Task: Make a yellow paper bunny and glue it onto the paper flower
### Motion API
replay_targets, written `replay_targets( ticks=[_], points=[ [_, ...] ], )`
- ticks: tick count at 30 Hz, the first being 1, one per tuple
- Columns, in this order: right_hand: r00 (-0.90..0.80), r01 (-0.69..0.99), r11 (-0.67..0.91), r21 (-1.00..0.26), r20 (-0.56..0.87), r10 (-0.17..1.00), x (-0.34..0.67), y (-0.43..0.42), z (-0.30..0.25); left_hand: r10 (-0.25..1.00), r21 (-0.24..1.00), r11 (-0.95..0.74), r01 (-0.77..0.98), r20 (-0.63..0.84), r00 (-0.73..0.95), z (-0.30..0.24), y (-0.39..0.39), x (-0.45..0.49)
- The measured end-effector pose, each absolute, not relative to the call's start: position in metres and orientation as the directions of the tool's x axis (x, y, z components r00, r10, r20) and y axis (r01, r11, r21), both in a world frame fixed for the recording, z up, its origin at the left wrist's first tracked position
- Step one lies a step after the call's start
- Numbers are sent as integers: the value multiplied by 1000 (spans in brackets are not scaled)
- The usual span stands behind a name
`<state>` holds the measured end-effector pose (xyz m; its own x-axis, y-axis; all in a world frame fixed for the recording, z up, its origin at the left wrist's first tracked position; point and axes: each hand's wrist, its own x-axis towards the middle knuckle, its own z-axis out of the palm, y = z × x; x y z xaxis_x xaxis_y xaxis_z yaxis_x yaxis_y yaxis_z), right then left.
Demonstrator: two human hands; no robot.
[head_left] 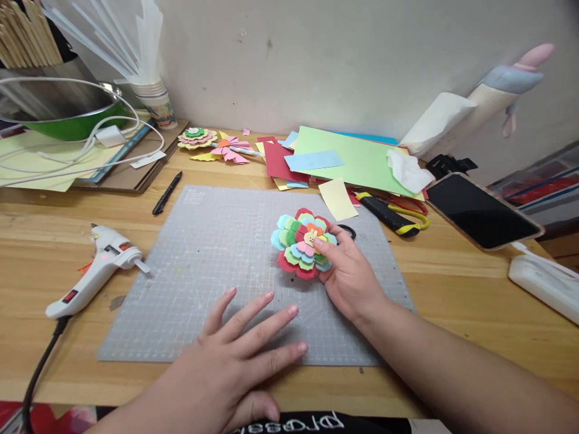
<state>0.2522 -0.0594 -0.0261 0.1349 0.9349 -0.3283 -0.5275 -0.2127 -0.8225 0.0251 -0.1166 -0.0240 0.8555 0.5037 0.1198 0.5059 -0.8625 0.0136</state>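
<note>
A layered paper flower [299, 243] in red, blue, green, pink and orange sits over the grey cutting mat [203, 253]. My right hand [348, 274] grips the flower's right side, thumb on top near the small centre piece. My left hand [239, 355] lies flat on the mat's near edge with fingers spread, holding nothing.
A white glue gun [97, 268] lies left of the mat, a black pen [167, 193] behind it. Coloured paper sheets [348, 157], a utility knife [389, 214], a phone [482, 211] and two finished paper flowers [217, 144] lie at the back. A metal bowl [58, 108] stands far left.
</note>
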Motion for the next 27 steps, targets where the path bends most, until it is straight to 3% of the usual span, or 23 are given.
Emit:
replay_targets(
  ticks=[4,5,8,9,12,14,16,19,20,22,24,27],
  points=[
    [138,-530,-219,-819,-339,931,253,-59,-26,794,28,-589,808,208,571,-28,-117,35],
    [141,-531,-219,-819,-340,930,253,-59,-26,787,33,-603,797,189,587,-29,-118,37],
    [166,-555,-193,-809,-335,927,254,-59,-26,566,65,-824,562,74,821,-30,-117,41],
    [179,-574,-171,-801,-327,928,254,-59,-26,568,66,-823,564,71,820,-30,-116,42],
    [229,-616,-82,-783,-278,933,256,-58,-27,833,46,-542,839,160,529,-32,-110,50],
    [254,-621,-35,-783,-243,936,257,-57,-27,895,60,-428,902,167,414,-30,-104,56],
    [267,-628,-8,-778,-225,937,259,-56,-26,818,110,-576,810,81,570,-25,-97,59],
    [286,-641,28,-767,-205,936,261,-54,-24,569,237,-792,562,-43,821,-17,-85,62],
    [292,-640,40,-767,-196,936,262,-53,-24,599,241,-771,589,-39,800,-15,-82,62],
    [296,-631,47,-774,-184,937,263,-52,-25,785,201,-611,766,22,620,-14,-81,63],
    [293,-621,31,-783,-195,936,264,-51,-27,798,209,-593,778,21,602,-14,-87,64],
    [298,-623,6,-782,-231,926,265,-51,-29,471,278,-850,448,18,882,-9,-104,61]
  ],
)
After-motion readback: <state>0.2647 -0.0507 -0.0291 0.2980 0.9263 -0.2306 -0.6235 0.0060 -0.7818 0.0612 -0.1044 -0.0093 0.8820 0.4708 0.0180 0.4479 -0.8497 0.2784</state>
